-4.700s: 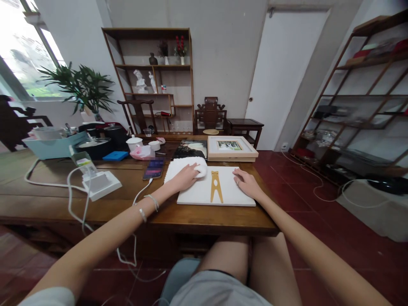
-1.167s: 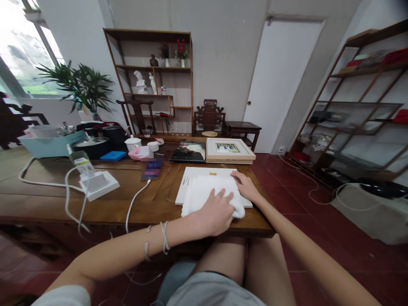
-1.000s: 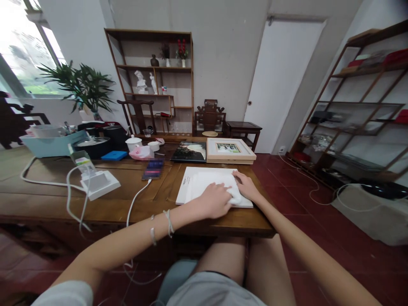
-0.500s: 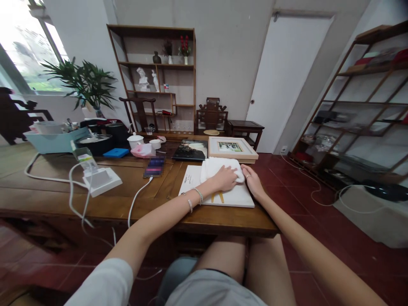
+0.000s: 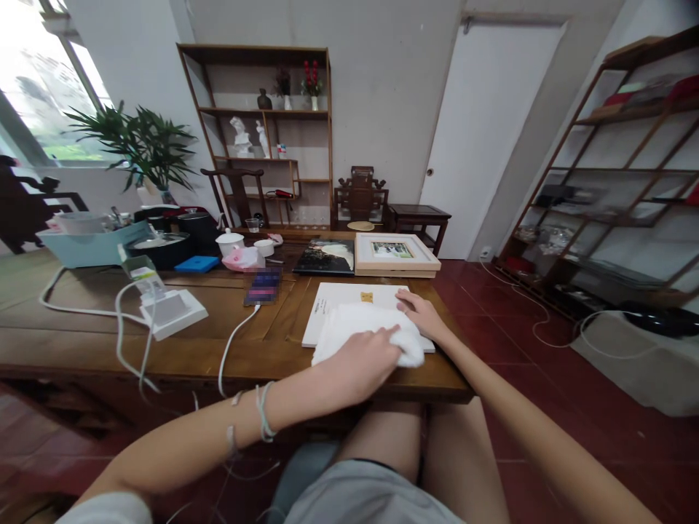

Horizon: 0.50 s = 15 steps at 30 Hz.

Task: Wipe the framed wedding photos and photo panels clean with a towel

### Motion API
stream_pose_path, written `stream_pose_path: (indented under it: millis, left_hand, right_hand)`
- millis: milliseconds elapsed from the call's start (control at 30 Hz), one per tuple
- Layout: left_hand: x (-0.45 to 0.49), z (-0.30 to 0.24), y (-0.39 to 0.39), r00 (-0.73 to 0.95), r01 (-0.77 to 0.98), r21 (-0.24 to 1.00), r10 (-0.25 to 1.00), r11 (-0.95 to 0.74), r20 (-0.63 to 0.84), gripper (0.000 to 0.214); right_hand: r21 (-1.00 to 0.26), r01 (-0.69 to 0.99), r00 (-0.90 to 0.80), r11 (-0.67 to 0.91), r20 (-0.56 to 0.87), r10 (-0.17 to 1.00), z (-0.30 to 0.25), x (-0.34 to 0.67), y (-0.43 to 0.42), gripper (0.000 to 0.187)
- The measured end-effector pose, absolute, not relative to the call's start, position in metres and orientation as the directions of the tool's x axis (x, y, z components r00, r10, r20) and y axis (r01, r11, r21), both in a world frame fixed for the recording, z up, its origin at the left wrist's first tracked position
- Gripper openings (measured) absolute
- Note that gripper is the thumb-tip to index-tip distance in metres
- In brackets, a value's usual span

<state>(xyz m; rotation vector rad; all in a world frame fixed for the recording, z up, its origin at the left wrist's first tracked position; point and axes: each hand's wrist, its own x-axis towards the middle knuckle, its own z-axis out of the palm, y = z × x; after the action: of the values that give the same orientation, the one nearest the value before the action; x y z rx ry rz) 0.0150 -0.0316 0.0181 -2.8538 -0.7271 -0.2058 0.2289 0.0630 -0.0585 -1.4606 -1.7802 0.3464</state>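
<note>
A white flat board (image 5: pixel 349 297) with a yellow clothes-peg figure (image 5: pixel 366 297) lies on the wooden table (image 5: pixel 109 342) in front of me. A white cloth (image 5: pixel 349 329) covers the board's near half. My left hand (image 5: pixel 360 362) lies on the cloth's near right part, fingers pressed down on it. My right hand (image 5: pixel 419 313) rests flat on the board's right edge, fingers spread.
Behind the board are a framed picture (image 5: pixel 394 254) and a dark photo book (image 5: pixel 326 257). A phone (image 5: pixel 261 287) on a white cable, a white charger box (image 5: pixel 169 314), a pink packet (image 5: pixel 243 258), pots and a blue tray (image 5: pixel 92 246) stand to the left.
My left hand has pulled the cloth from the board's far edge back toward me, to its near edge. The right hand has stayed on the right edge.
</note>
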Motion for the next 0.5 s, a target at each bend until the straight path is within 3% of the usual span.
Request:
stream_pose_path:
  millis: [133, 233, 300, 400, 500]
  left_hand:
    - [-0.001, 0.048, 0.008, 0.679, 0.713, -0.042, 0.674, -0.7, 0.291, 0.023]
    - [-0.003, 0.053, 0.042, 0.59, 0.762, -0.07, 0.645, -0.644, 0.486, 0.028]
    - [0.001, 0.042, 0.058, 0.628, 0.727, -0.142, 0.568, -0.672, 0.532, 0.032]
    - [0.016, 0.013, 0.071, 0.774, 0.614, -0.236, 0.515, -0.753, 0.369, 0.027]
    - [0.032, -0.01, 0.075, 0.824, 0.564, -0.227, 0.526, -0.794, 0.21, 0.025]
  right_hand:
    - [-0.604, 0.742, -0.041, 0.291, 0.392, 0.919, -0.059, 0.228, 0.062, 0.035]
    - [-0.579, 0.77, -0.034, 0.268, 0.383, 0.923, -0.057, 0.227, 0.06, 0.037]
    - [-0.568, 0.777, -0.042, 0.273, 0.385, 0.922, -0.057, 0.227, 0.06, 0.037]
    - [-0.561, 0.777, -0.063, 0.286, 0.383, 0.922, -0.056, 0.228, 0.061, 0.037]
    - [-0.553, 0.784, -0.069, 0.282, 0.373, 0.925, -0.056, 0.228, 0.062, 0.038]
